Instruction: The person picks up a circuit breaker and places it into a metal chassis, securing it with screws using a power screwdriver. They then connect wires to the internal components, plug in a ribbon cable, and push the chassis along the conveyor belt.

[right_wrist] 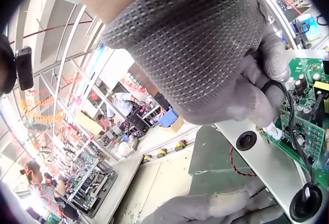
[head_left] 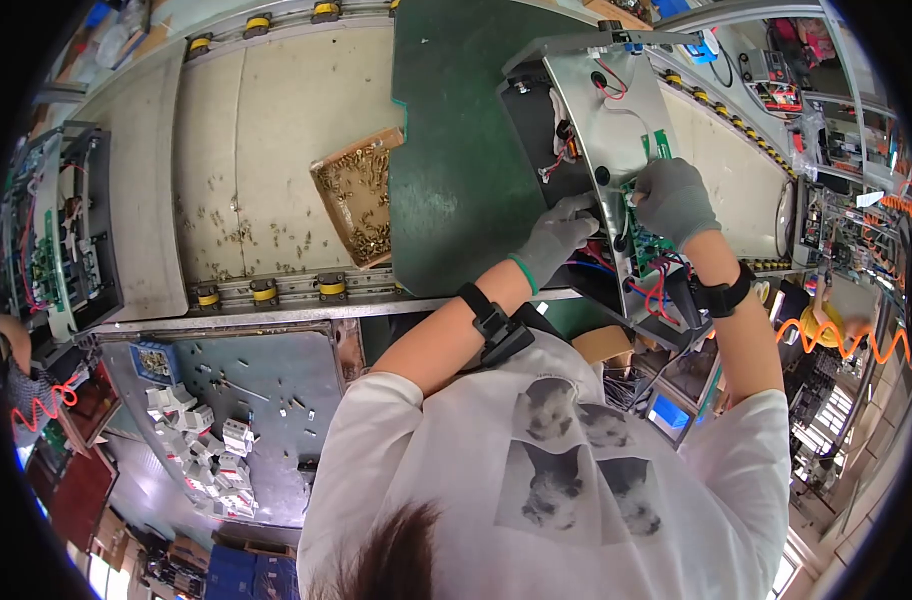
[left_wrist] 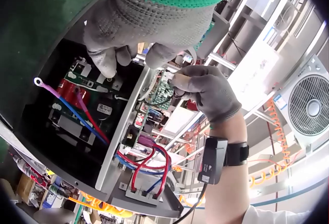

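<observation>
An opened black equipment case point(head_left: 536, 120) has a silver metal panel point(head_left: 616, 100) standing up from it. My gloved left hand point(head_left: 561, 238) grips the near edge of this panel; the left wrist view has fingers on both its sides. Across the panel, my gloved right hand point(head_left: 676, 200) works at a green circuit board point(right_wrist: 303, 136). Its fingertips pinch a thin black cable point(right_wrist: 292, 111) by a white connector point(right_wrist: 272, 131) at the board's edge. The cable runs through a black grommet point(right_wrist: 306, 203). Red and blue wires point(left_wrist: 154, 165) loop at the case's lower end.
A green mat point(head_left: 466, 150) lies under the case on the roller line. Left of it sits a cardboard tray point(head_left: 321, 190) of brass-coloured fasteners, with more scattered on the pale board point(head_left: 276, 130). A side table point(head_left: 286, 360) holds white parts. Another opened unit point(head_left: 66, 220) stands far left.
</observation>
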### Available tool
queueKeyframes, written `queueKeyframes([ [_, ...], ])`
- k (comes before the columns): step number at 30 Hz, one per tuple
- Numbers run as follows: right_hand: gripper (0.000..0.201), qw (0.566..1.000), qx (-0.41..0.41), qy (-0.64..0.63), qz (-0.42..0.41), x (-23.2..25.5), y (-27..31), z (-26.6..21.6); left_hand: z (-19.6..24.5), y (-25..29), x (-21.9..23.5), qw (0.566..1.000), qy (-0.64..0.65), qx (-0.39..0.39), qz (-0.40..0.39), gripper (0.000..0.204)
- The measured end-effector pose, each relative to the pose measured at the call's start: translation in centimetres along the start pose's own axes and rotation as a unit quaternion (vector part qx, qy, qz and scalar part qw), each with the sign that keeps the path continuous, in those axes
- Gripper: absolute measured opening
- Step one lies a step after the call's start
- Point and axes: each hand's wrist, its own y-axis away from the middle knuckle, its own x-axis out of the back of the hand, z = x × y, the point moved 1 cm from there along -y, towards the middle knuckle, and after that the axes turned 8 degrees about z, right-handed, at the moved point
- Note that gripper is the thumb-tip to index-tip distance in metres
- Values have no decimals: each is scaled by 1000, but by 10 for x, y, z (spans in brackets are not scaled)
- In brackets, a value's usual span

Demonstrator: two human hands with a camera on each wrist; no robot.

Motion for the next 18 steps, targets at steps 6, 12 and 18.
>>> queueKeyframes([
  [6,13,999,-28,41,8,-5,4,-6,-13,-19,5,994,-92,-21,55,44],
  [12,33,995,-38,1,97,-5,49,-20,6,-20,26,853,-379,-111,342,45],
  [18,33,986,72,-7,153,-5,86,-36,-7,-31,32,930,-273,-157,187,53],
])
